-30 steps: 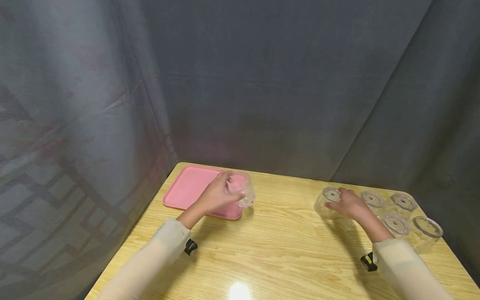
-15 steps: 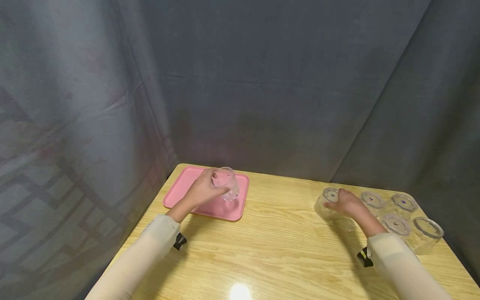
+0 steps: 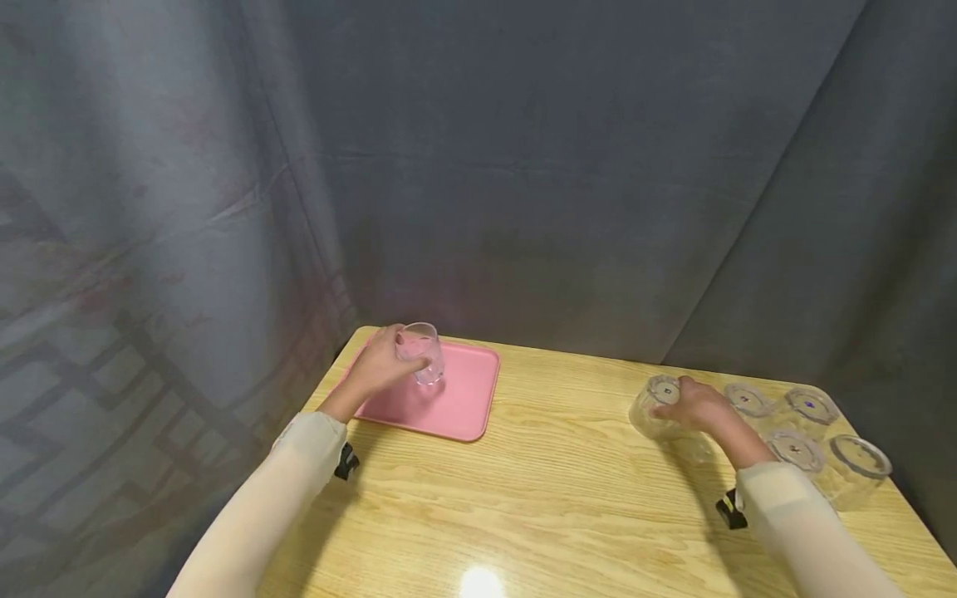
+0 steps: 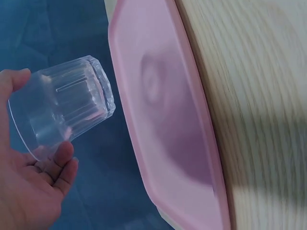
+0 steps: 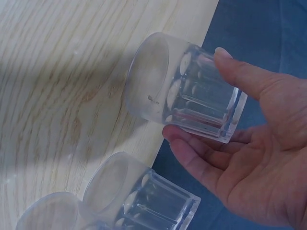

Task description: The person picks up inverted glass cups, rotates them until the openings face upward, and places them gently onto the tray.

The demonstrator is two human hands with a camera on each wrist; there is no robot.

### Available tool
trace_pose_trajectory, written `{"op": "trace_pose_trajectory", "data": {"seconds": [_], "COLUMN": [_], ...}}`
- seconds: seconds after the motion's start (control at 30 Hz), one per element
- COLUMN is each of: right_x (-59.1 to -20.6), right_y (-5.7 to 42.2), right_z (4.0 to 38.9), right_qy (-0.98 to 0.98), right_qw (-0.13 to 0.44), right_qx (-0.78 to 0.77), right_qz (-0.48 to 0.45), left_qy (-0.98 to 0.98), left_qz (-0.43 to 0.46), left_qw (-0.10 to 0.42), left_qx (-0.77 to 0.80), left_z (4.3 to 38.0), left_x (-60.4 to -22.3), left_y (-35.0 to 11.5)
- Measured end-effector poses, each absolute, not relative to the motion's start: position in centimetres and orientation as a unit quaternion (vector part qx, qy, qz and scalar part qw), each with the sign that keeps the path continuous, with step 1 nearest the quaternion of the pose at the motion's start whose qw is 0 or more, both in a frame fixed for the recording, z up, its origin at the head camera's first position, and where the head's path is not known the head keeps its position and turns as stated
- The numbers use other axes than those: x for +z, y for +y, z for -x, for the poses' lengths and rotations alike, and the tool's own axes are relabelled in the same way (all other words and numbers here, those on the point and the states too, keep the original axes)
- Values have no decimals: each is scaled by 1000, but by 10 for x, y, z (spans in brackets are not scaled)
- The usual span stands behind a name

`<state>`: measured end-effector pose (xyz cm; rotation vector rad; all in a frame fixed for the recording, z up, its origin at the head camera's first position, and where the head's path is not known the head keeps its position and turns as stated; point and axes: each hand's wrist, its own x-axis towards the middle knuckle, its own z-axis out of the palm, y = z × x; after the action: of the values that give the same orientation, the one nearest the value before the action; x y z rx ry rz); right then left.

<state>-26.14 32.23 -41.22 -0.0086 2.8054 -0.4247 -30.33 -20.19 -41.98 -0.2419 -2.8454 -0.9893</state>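
Note:
My left hand (image 3: 380,364) holds a clear plastic cup (image 4: 72,98) by its sides near the rim. That cup is upright, its ridged base hanging a little above the pink tray (image 3: 467,394). On the right, my right hand (image 3: 703,407) grips another clear cup (image 5: 194,93), which is upside down with its rim down at the wooden table. In the right wrist view the thumb lies on one side of this cup and the fingers on the other, near its base.
Several more clear cups stand upside down on the table's right side, among them a back cup (image 3: 811,405) and a front cup (image 3: 860,461). The wooden table (image 3: 553,490) spans between tray and cups. A grey curtain (image 3: 508,208) hangs behind.
My left hand has carried its cup leftward from the tray's right edge to over the tray, turning it upright. The right hand has stayed on its cup.

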Motion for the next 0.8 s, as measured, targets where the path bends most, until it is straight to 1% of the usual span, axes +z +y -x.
{"op": "trace_pose_trajectory", "data": {"seconds": [0.2, 0.6, 0.8], "right_x": [-414, -415, -415], "right_y": [327, 329, 328], "right_z": [263, 263, 261], "right_qy": [980, 980, 980], "right_qw": [132, 125, 127], "right_qx": [-148, -151, -151], "right_qz": [22, 22, 21], "left_qy": [-948, -953, -958], "left_qz": [49, 42, 28], "left_qw": [56, 69, 57], "left_qx": [-308, -291, -280], "left_z": [312, 334, 340], "left_x": [-421, -433, -435], "left_y": [-214, -234, -239]}}
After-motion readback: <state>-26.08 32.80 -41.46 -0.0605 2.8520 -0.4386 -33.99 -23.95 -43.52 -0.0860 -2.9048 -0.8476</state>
